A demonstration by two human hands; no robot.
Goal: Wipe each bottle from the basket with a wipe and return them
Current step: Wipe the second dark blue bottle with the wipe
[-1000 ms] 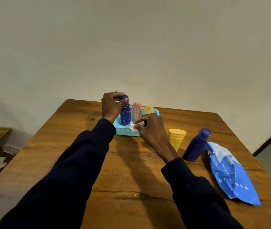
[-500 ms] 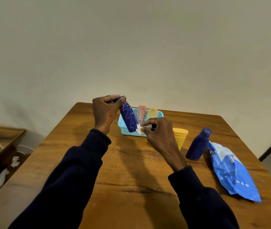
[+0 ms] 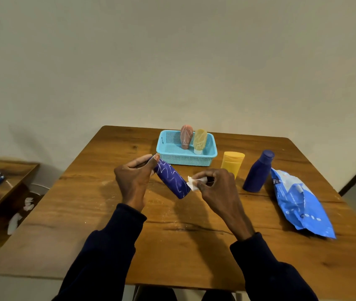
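Note:
My left hand [image 3: 134, 178] grips the cap end of a dark blue bottle with white squiggles [image 3: 172, 180], held tilted above the table in front of the basket. My right hand [image 3: 212, 186] pinches a small white wipe [image 3: 193, 183] against the bottle's lower end. The light blue basket [image 3: 168, 154] stands at the table's far middle. In it a pink bottle [image 3: 186, 136] and a yellow bottle [image 3: 199, 140] stand upright.
To the right of the basket stand a yellow tube [image 3: 232, 162] and a plain dark blue bottle [image 3: 258, 171] on the wooden table [image 3: 194, 246]. A blue wipes pack [image 3: 298, 203] lies by the right edge. A low wooden shelf [image 3: 3, 192] sits at the left.
My left hand lifted the squiggled blue bottle out of the basket and drew it toward me, tilting it. My right hand followed with the wipe to the bottle's lower end.

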